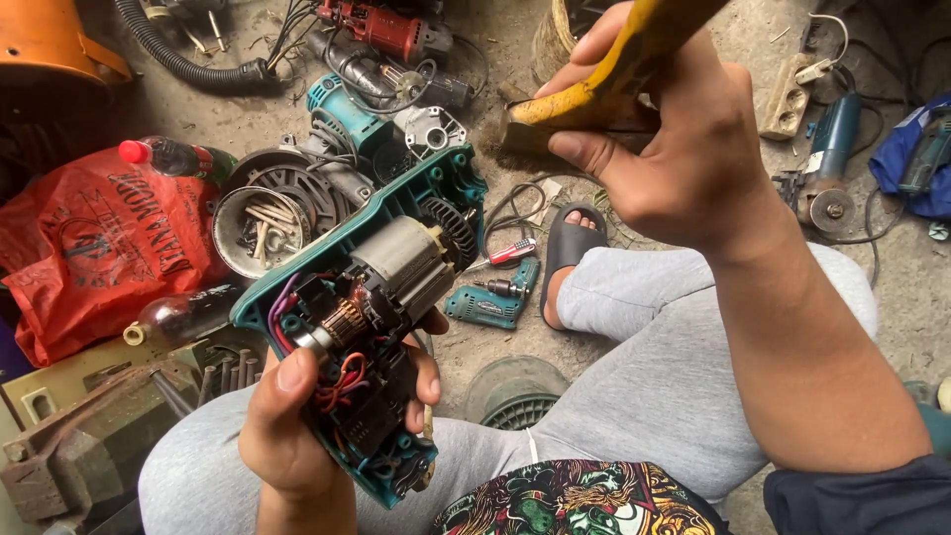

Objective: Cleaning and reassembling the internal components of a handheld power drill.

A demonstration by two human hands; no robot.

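My left hand (302,431) grips the handle end of an opened teal power tool (371,297). Its motor, copper commutator and coloured wires lie bare in the half shell. My right hand (674,139) is raised above and to the right of it, closed around the yellow handle of a brush (604,79). The brush's bristle end points left, toward the tool's far end, and does not touch it. I sit on the ground in grey trousers, with one foot in a black sandal (570,248).
The dirt floor is littered with tool parts: a small teal drill (492,297), a red screwdriver (511,252), a metal tin of sticks (260,228), a red plastic bag (99,248), a bench vise (79,436), an angle grinder (827,149) and a black hose (188,59).
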